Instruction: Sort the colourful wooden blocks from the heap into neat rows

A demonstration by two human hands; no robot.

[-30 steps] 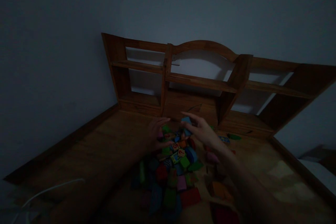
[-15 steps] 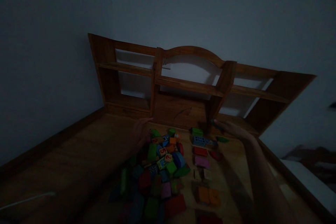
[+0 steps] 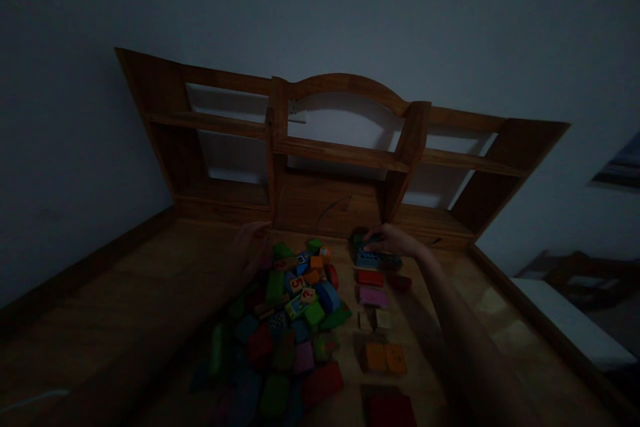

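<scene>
Right hand [image 3: 395,240] fingers curled on blue block [image 3: 369,257] at far end of sorted row on desk [image 3: 150,293]; small, rigid, probably light, pinch by opposite sides; left hand [image 3: 250,247] open beside pile [image 3: 285,313].

red "5" on yellow block [image 3: 297,284]

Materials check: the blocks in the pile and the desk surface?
Blocks: probably painted wood; solid matte colours, chunky edges, printed numerals, though the dim light leaves plastic possible. Desk surface: wood or wood veneer with glossy varnish; brown grain and a light reflection at the right.
</scene>
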